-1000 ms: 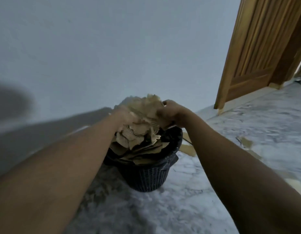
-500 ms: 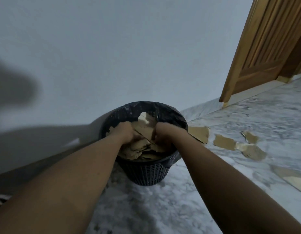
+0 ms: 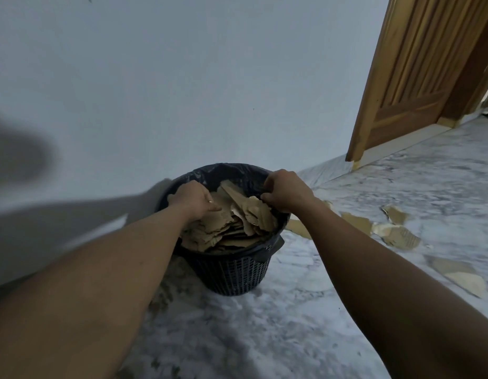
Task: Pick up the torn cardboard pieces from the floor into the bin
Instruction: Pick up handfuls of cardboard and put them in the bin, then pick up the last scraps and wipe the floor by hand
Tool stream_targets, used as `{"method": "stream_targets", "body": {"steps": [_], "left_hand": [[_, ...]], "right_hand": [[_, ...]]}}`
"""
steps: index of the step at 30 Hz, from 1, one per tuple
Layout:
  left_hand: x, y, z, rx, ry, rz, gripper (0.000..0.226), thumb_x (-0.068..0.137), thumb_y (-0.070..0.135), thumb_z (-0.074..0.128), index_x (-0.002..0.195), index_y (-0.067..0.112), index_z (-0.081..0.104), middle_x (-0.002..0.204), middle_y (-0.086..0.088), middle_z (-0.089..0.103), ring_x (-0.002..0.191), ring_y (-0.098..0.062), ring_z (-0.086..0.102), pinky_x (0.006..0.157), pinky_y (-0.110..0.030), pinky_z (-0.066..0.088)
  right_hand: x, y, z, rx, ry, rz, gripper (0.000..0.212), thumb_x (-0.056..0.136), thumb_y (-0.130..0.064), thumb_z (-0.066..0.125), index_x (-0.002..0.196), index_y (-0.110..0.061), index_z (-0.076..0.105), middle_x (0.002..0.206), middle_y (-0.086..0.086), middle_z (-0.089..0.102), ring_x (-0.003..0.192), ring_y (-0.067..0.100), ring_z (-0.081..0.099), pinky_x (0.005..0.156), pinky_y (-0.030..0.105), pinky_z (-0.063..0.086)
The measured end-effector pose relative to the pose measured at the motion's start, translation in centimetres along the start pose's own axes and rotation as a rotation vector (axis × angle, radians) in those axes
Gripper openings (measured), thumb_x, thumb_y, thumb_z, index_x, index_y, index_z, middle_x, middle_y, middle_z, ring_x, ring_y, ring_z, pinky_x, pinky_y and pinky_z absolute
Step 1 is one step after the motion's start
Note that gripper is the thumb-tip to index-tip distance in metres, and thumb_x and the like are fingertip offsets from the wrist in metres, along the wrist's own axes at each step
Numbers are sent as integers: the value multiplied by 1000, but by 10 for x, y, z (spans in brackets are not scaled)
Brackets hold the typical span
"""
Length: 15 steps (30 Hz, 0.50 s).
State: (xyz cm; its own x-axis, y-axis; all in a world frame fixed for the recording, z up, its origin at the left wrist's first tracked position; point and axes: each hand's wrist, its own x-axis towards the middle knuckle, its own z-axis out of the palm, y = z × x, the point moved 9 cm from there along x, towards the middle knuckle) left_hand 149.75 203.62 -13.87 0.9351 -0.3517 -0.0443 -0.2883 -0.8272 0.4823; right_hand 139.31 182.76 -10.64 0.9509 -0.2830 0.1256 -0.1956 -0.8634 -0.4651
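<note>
A dark mesh bin [image 3: 237,274] with a black liner stands on the marble floor against the wall, filled with torn brown cardboard pieces [image 3: 232,228]. My left hand [image 3: 192,199] rests palm down on the pile at the bin's left rim, and its fingers are hidden. At the right rim, my right hand [image 3: 285,191] has its fingers curled on the top edge of a jagged cardboard piece [image 3: 255,212]. Several torn pieces lie on the floor to the right: a corrugated one [image 3: 398,236], a flat one [image 3: 357,222] and a pale one [image 3: 467,280].
A white wall rises right behind the bin. A wooden door [image 3: 418,77] and its frame stand at the far right. Grey marble floor [image 3: 264,337] spreads in front of the bin and to the right.
A second ago both hands held a bundle of cardboard above the bin. They pushed it down inside, and have since lifted and spread to the bin's left and right rims.
</note>
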Motion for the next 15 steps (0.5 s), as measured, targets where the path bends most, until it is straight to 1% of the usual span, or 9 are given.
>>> {"method": "stream_targets", "body": {"steps": [1,2,3,5,7,10,12,13,15], "left_hand": [[-2,2,1,-7,-20,1,20,74,41,83,63,27,74,77,17,70,101,-14,60,104,-54,38],[-4,5,3,-35,-43,15,19,77,38,81,63,28,75,79,18,70,104,-14,60,106,-53,36],[-4,6,5,-69,-61,33,18,77,36,81,62,28,75,80,17,70,105,-15,61,106,-52,39],[-7,10,4,-118,-81,59,18,75,31,83,61,26,74,78,10,72,97,-16,66,99,-45,49],[-8,15,0,-113,-68,69,19,71,30,86,62,19,74,73,4,73,86,-16,68,91,-40,55],[-8,20,-4,-58,-30,81,31,67,40,88,58,18,69,70,2,70,83,-21,67,81,-39,57],[-10,21,-6,-39,3,87,35,75,45,81,59,18,65,67,3,65,75,-21,64,72,-34,54],[-9,19,-7,-40,20,89,36,80,46,76,61,19,65,67,2,66,72,-20,64,71,-34,54],[-9,17,-6,-50,13,95,32,89,45,67,66,23,70,79,-2,73,77,-19,69,79,-39,57]], "right_hand": [[-4,2,-2,13,-2,-1,22,82,-27,72,99,-15,73,98,4,72,92,21,65,79,41,58],[-7,3,-4,26,0,-4,23,82,-29,72,100,-14,74,98,4,72,92,21,65,80,42,59],[-9,4,-6,40,5,-4,23,82,-30,73,99,-14,74,98,4,72,92,21,66,80,43,59],[-13,6,-11,64,20,3,24,83,-31,73,99,-13,74,98,5,73,91,22,66,81,43,58],[-14,8,-16,88,38,13,24,84,-31,73,99,-12,73,97,5,73,90,21,67,81,43,59],[-16,6,-20,92,32,8,25,85,-31,74,99,-10,74,96,8,73,89,22,67,82,43,59],[-17,6,-20,84,24,10,25,85,-32,74,95,-9,74,93,9,74,87,22,68,81,44,59],[-17,6,-19,79,21,14,25,85,-33,74,93,-9,74,92,9,74,86,23,68,80,44,59],[-17,6,-18,72,12,20,29,85,-37,73,90,-8,74,89,10,74,83,23,69,78,45,60]]}}
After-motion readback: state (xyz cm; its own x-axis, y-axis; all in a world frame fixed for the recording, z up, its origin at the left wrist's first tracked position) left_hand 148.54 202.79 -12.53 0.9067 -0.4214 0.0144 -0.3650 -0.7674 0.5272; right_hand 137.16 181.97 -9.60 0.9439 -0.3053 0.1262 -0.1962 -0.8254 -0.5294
